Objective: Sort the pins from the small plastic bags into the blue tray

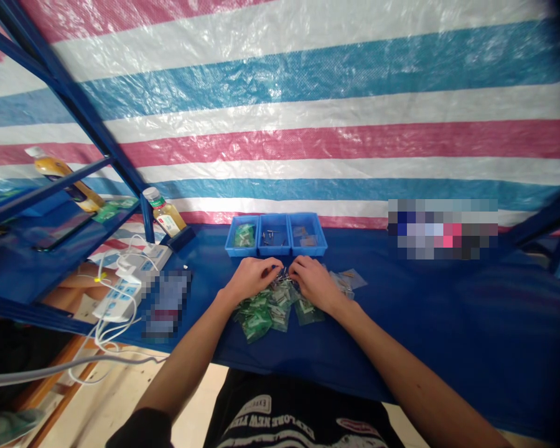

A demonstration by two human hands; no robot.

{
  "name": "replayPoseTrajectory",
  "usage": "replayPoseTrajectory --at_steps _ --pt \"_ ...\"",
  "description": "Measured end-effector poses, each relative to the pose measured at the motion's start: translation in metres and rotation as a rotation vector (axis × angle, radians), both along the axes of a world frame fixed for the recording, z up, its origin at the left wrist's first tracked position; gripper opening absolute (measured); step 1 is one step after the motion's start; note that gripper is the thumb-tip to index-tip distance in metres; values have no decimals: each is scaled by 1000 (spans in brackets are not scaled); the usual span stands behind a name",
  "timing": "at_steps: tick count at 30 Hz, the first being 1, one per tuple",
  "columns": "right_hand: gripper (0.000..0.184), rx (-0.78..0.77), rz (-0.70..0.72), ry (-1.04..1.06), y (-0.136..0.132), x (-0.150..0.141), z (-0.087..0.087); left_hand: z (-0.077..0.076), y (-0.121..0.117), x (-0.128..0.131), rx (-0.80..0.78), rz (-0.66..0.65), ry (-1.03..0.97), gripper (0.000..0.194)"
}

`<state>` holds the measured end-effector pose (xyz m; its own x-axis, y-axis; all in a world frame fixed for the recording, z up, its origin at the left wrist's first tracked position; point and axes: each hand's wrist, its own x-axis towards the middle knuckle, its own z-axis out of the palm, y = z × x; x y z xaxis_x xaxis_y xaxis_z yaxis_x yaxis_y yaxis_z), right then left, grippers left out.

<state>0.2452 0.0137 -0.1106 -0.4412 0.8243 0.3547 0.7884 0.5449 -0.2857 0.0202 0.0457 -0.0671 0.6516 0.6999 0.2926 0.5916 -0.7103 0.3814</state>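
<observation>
My left hand [256,277] hovers at the near side of the blue trays, its thumb and fingertips drawn together; what they pinch is too small to make out. Facing it, my right hand [315,281] has its fingers curled down toward small metal pieces [285,274] between the two hands. Whatever it grips is hidden beneath the fingers. Under and in front of my hands lies a pile of small clear and green plastic bags [256,318] with metal parts inside. More clear bags [353,279] stick out beyond my right hand.
Three joined blue trays [274,251] hold green bags, loose metal pieces and clear bags. To the left are a blurred phone-like object [167,303], a white power strip [133,286] with cables and a drink bottle [164,211]. A blurred-out item [441,230] sits at the right back.
</observation>
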Motion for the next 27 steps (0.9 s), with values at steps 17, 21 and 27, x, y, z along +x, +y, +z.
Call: replayPoseTrajectory --at_steps 17,21,27 --pt "16 91 49 164 -8 -4 15 4 -4 0 -55 -87 -14 25" --pt "14 90 60 187 -10 -4 16 9 -6 0 -69 -122 -26 30" --pt "14 82 126 254 -12 -4 18 10 -6 0 -77 -137 -24 31"
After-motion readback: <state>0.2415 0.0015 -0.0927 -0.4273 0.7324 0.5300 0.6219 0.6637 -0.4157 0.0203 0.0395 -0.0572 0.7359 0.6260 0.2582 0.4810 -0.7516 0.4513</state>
